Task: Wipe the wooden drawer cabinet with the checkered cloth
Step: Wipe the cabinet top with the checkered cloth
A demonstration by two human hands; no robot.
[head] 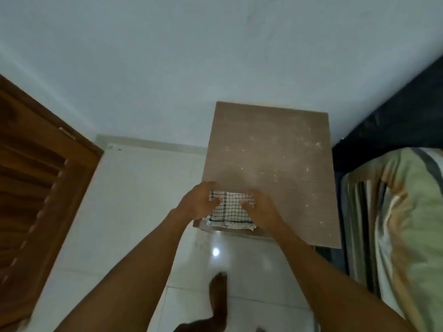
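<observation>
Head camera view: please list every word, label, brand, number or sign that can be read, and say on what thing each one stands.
No text can be read in this view.
The checkered cloth shows only a black grid, no label.
The wooden cabinet top carries only pale specks, no lettering.
The wooden door and the striped bedding show no words or numbers.

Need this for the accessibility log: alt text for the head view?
Two bare hands, left hand and right hand, hold a folded white cloth with black checks on the near left corner of a dusty brown wooden cabinet top. White tiled floor lies below, with a brown wooden door at left and striped bedding at right.
</observation>
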